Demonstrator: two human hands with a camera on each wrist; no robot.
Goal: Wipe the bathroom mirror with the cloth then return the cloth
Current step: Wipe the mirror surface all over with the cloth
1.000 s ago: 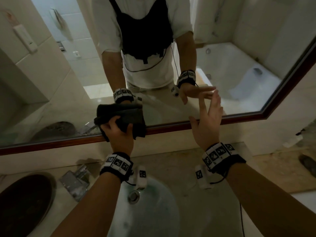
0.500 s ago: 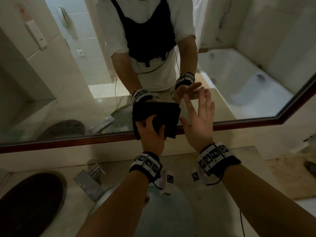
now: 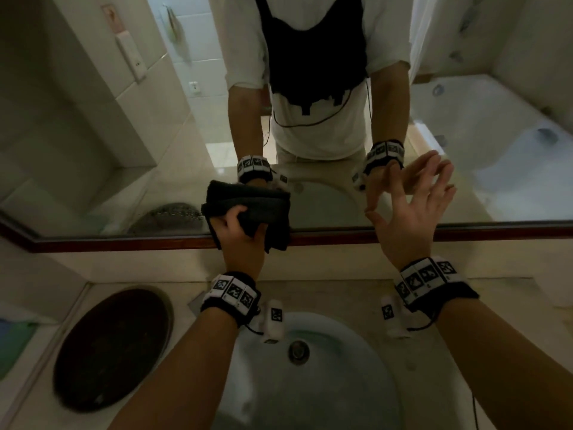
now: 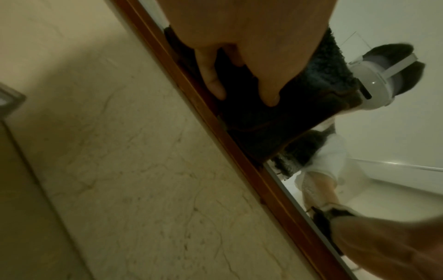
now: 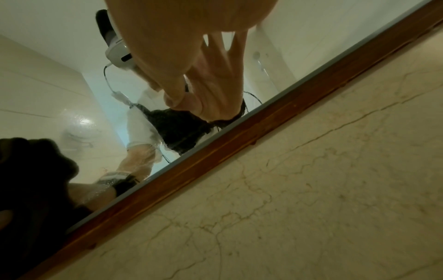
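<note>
Pale marble counter (image 3: 356, 293) across the lower frame of the head view, round white basin (image 3: 335, 383) at bottom centre, dark oval dish (image 3: 108, 352) at lower left. Wood-framed mirror (image 3: 124, 150) filling the upper half, its brown bottom edge running across mid-frame.

Left hand (image 3: 242, 240) at centre, fingers curled round a dark folded cloth (image 3: 257, 206), pressing it against the lower glass just above the frame; bottom corner of the cloth hanging over the wood. Same grip close up in the left wrist view: cloth (image 4: 275, 117) flat on the mirror (image 4: 383, 132), fingertips (image 4: 268, 94) dug into the fabric.

Right hand (image 3: 412, 212) at centre right, empty, fingers spread and relaxed, raised just before the glass; contact with the mirror impossible to tell. Spread fingers (image 5: 213, 79) against the mirror (image 5: 59, 85) in the right wrist view, cloth (image 5: 31, 170) at far left.
</note>
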